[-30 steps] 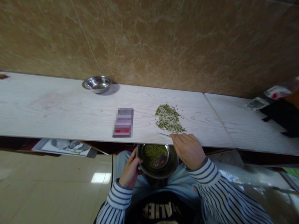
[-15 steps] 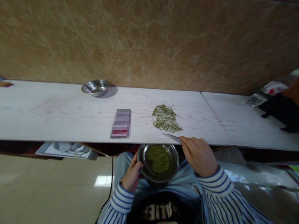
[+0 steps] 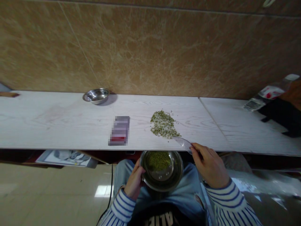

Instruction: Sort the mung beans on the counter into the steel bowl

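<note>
My left hand (image 3: 134, 181) grips the left rim of a steel bowl (image 3: 176, 179), held just below the table's front edge over my lap. Small green beans (image 3: 157, 159) that look like mung beans lie in it, gathered towards the far side. In my right hand (image 3: 210, 163) is a thin, pale, knife-like blade (image 3: 183, 143), pinched at its near end. Its tip points left and meets the near edge of a loose patch of the same beans (image 3: 164, 123) spread on the white table (image 3: 70, 125).
A second steel bowl (image 3: 96, 96) stands near the wall. Left of the beans lies a blurred-out flat phone-like object (image 3: 119, 130). To the right are a clear plastic bottle (image 3: 272, 91) and a black object (image 3: 282, 114). An open drawer (image 3: 68, 158) sits below the table.
The blade has turned so its flat face shows, and its tip has moved right to the beans' near edge. In the bowl, the beans have shifted towards the far side. The view has tilted up slightly.
</note>
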Demonstrator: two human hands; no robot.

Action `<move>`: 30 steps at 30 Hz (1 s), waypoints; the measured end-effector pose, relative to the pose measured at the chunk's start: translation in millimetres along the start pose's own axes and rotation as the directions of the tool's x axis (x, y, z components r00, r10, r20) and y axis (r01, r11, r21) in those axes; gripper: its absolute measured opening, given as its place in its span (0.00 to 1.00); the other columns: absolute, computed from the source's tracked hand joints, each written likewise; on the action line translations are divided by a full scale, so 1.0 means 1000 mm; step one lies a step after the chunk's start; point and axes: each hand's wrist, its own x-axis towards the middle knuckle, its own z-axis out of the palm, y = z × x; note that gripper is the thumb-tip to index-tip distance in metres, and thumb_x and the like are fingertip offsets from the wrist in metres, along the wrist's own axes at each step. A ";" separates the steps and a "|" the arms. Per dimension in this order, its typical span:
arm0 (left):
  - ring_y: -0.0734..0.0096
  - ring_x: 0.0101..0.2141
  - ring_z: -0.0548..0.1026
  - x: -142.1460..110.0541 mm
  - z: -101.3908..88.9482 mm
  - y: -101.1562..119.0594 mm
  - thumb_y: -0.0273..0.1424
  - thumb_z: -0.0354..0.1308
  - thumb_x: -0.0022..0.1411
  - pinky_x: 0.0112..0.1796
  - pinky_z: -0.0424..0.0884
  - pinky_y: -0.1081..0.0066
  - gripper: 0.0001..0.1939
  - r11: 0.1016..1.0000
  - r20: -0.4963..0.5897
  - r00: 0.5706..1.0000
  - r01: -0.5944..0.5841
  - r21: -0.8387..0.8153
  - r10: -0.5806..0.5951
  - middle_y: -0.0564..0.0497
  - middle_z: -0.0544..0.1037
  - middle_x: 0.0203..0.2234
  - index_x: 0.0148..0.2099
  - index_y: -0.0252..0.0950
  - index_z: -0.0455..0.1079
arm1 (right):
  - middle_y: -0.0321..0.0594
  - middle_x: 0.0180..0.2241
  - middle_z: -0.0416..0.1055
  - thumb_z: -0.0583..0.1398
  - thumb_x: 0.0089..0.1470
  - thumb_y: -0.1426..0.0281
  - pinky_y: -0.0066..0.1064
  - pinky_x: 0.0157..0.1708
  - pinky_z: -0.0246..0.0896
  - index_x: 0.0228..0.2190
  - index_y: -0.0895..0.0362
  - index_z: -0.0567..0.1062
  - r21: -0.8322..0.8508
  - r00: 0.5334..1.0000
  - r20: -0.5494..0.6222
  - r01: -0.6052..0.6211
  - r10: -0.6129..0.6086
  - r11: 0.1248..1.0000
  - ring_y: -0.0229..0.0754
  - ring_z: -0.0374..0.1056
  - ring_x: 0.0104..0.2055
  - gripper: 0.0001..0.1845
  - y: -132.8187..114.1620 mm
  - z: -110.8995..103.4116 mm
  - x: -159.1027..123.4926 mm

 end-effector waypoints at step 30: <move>0.72 0.25 0.69 0.014 0.019 0.003 0.27 0.51 0.48 0.25 0.65 0.72 0.35 0.997 -0.068 0.995 0.076 -0.005 -0.076 0.53 0.75 0.34 0.61 0.47 0.57 | 0.40 0.33 0.73 0.52 0.60 0.70 0.35 0.38 0.59 0.37 0.56 0.69 0.118 0.997 0.077 -0.032 0.023 0.992 0.43 0.67 0.36 0.06 0.033 0.020 0.002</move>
